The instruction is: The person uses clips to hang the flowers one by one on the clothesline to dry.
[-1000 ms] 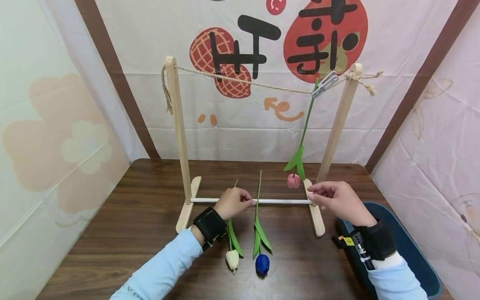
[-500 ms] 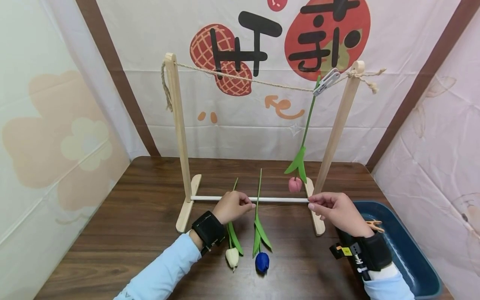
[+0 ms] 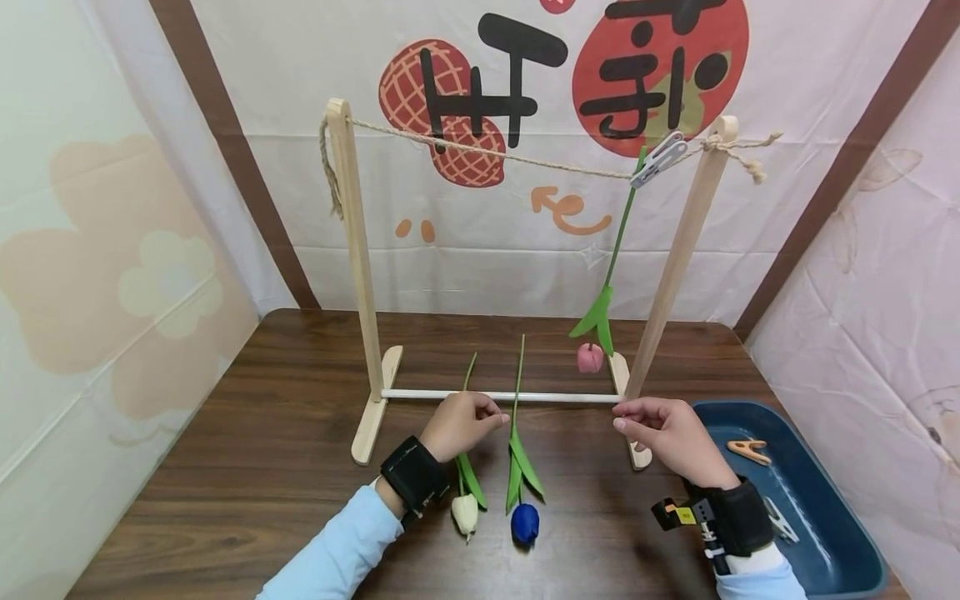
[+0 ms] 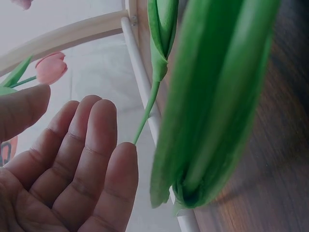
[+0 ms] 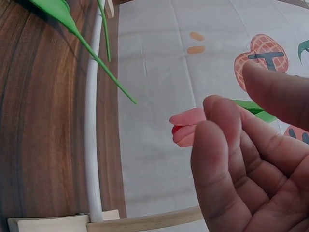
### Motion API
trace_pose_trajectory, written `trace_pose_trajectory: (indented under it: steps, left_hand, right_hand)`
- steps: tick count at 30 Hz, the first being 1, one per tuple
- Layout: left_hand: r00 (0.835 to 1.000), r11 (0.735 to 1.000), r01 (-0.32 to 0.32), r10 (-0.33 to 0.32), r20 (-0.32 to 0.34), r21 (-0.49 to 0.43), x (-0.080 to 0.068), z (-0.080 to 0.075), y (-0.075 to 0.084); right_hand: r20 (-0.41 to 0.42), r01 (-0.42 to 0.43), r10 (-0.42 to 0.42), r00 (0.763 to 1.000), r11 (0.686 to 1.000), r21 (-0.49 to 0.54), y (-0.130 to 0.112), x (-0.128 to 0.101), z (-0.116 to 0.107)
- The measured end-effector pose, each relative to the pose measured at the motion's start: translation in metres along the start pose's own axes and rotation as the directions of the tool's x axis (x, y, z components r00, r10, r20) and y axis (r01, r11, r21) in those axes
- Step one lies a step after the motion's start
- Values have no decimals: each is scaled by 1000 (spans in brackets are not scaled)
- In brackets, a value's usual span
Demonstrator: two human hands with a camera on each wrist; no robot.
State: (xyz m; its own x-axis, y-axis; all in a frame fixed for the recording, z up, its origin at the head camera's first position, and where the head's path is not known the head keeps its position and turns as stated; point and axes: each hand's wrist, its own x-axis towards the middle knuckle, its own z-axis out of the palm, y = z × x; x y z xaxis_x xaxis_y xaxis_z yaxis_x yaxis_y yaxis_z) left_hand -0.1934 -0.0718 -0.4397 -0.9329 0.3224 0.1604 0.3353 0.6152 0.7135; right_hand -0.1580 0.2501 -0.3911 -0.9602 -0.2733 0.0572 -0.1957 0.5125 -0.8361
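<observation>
My left hand (image 3: 463, 423) hovers over the stem of a white tulip (image 3: 465, 517), its fingers loosely bent and holding nothing. In the left wrist view large green leaves (image 4: 207, 106) stand beside its fingers. A blue tulip (image 3: 525, 527) lies just to its right, stem across a white rod (image 3: 427, 395). Near the stand's right foot my right hand (image 3: 678, 440) is raised, with bare, relaxed fingers. A pink tulip (image 3: 590, 358) hangs head down from the rope (image 3: 525, 160), held by a grey clothespin (image 3: 660, 158); it shows behind the fingers in the right wrist view.
Wooden posts, left (image 3: 356, 250) and right (image 3: 682, 258), carry the rope. A dark blue tray (image 3: 843, 533) at the right holds an orange clothespin (image 3: 747, 451) and a grey clothespin (image 3: 780, 521). A printed cloth (image 3: 480, 275) hangs behind the brown table (image 3: 247, 467).
My right hand has drawn back from the stand's right foot, and the clothespins in the tray have come into sight. My left hand has shifted slightly nearer. The tulips stay put.
</observation>
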Motion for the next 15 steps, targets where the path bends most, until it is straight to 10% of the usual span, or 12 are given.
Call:
trace_pose_trajectory:
  steps: [15]
  left_hand:
    - [998,995,33,-37,-47,-94,-9,3,-6]
  right_hand:
    - [-113,-46,39,993,998,-54,16,-10,-2]
